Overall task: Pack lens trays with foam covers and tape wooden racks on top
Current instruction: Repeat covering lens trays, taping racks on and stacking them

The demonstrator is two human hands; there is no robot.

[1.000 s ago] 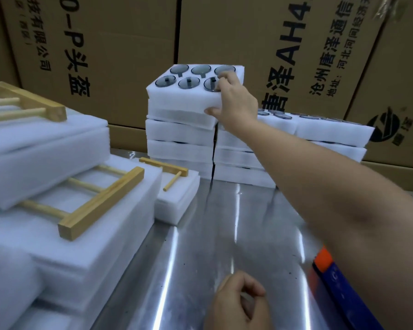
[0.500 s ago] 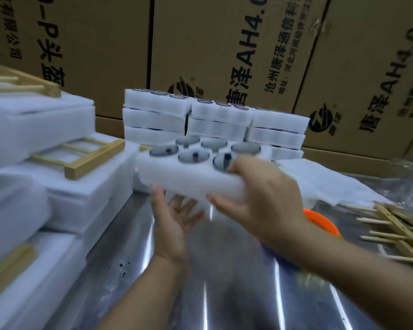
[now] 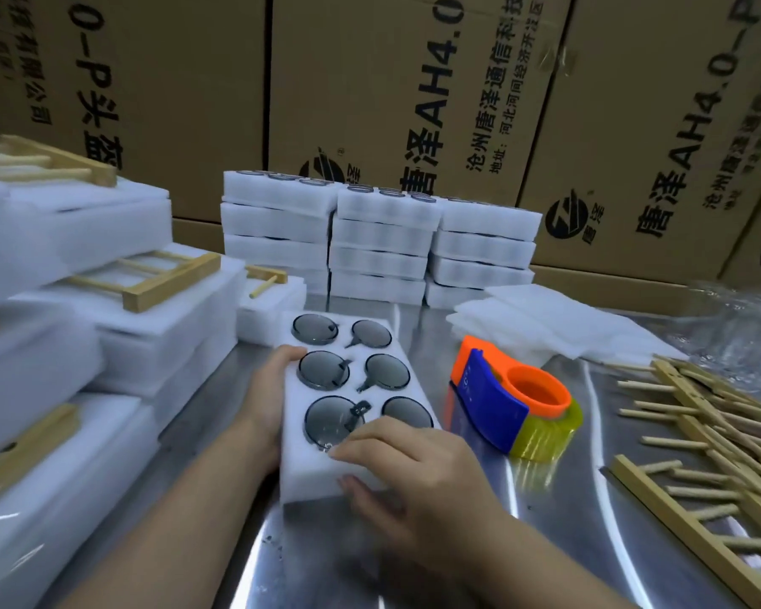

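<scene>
A white foam lens tray (image 3: 352, 465) with several round dark lenses lies on the steel table (image 3: 559, 542) in front of me. My right hand (image 3: 418, 481) grips its near right corner, fingers over the top and thumb on the front edge. My left hand (image 3: 269, 397) holds the tray's left side, thumb on the top edge. Flat foam covers (image 3: 559, 327) lie at the back right. Loose wooden racks (image 3: 712, 454) are piled at the right.
An orange and blue tape dispenser (image 3: 510, 402) stands just right of the tray. Stacks of lens trays (image 3: 378, 243) line the back by cardboard boxes (image 3: 396, 81). Packed foam stacks with wooden racks (image 3: 150, 279) fill the left. Clear plastic (image 3: 739, 318) lies far right.
The right hand took the top tray off the back stack; both hands brought it toward me, turned it lengthwise and set it down on the table beside the tape dispenser.
</scene>
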